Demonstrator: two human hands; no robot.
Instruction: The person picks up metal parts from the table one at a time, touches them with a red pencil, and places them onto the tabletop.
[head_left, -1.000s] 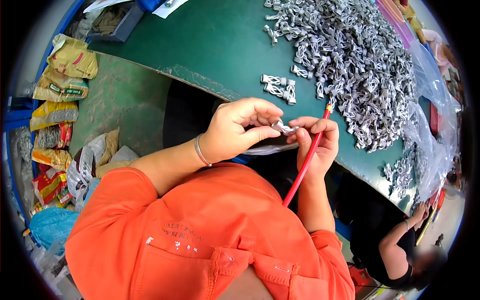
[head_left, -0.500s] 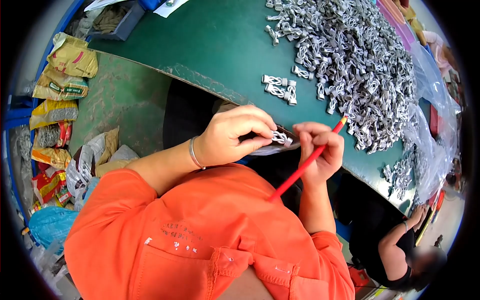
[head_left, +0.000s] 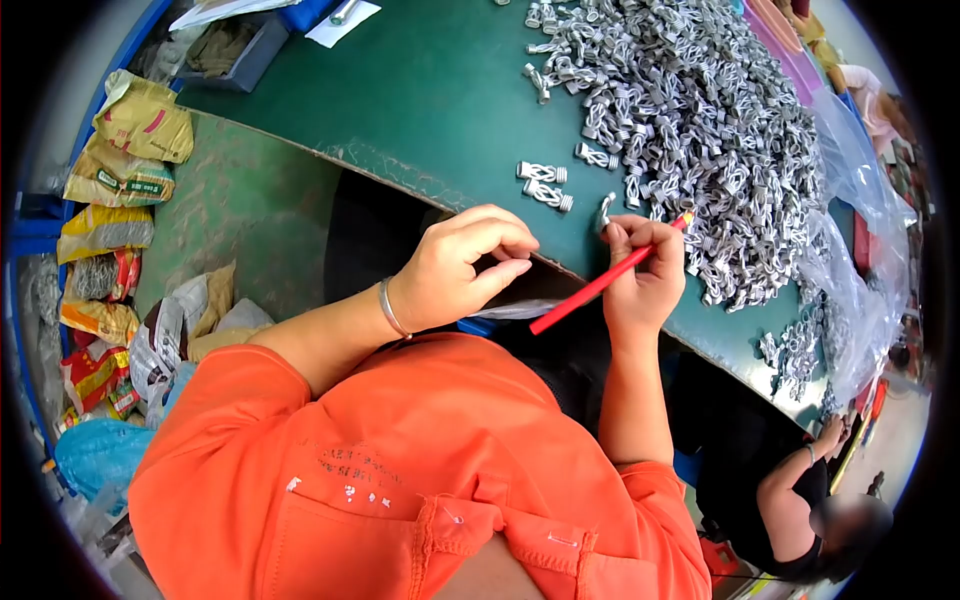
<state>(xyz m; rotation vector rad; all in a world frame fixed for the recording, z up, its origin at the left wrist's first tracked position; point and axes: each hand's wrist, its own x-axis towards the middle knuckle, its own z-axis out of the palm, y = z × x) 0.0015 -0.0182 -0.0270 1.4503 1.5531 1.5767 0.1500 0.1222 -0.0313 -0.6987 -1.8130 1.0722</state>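
My right hand holds a red pencil slantwise, its yellowish tip toward the pile. The thumb and fingertips of that hand also pinch a small silver metal fitting at the table edge. Over the front edge of the table, my left hand is curled with thumb and forefinger apart, and nothing shows between them. Two loose fittings with threaded ends and twisted open bodies lie side by side on the green table. A large pile of the same fittings lies beyond my right hand.
Clear plastic sheeting borders the pile on the right. A smaller heap of fittings sits near the right table edge. A grey bin stands at the far left. Sacks line the left floor. A co-worker sits at lower right.
The fitting at my left fingertips is gone from view. My right hand has moved up to the table and taken a fitting from beside the loose ones; two remain there.
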